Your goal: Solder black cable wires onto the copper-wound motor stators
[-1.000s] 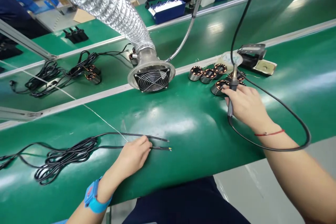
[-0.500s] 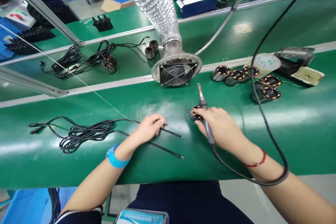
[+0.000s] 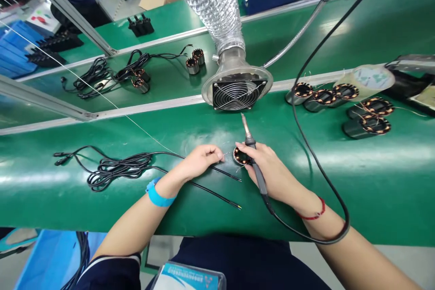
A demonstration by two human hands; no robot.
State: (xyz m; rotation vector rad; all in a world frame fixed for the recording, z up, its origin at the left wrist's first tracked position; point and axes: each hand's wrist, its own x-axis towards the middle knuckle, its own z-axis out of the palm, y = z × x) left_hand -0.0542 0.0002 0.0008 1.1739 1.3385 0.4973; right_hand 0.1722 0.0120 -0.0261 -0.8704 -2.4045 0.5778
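Note:
My right hand (image 3: 272,170) is closed around a soldering iron (image 3: 259,174), whose metal tip points away toward the fan. Its thumb and fingers also grip a small motor stator (image 3: 239,156) with copper windings, low over the green bench. To the left, my left hand (image 3: 205,161) pinches a thin solder wire (image 3: 149,136) that runs in from the upper left; its free end pokes out toward the stator, a small gap away. Black cables (image 3: 118,170) lie coiled on the left, and their stripped ends (image 3: 238,207) pass under or beside my left hand.
A fume extractor fan (image 3: 236,95) on a silver duct hangs just beyond the iron tip. Several stators (image 3: 369,126) stand at the right near an iron stand (image 3: 418,79). The iron's black cord (image 3: 306,145) loops over my right forearm. More cables and stators lie behind the rail.
My right hand has moved left with the soldering iron and stator, closing toward my left hand. The stator now faces the solder wire's end. The camera view has shifted slightly.

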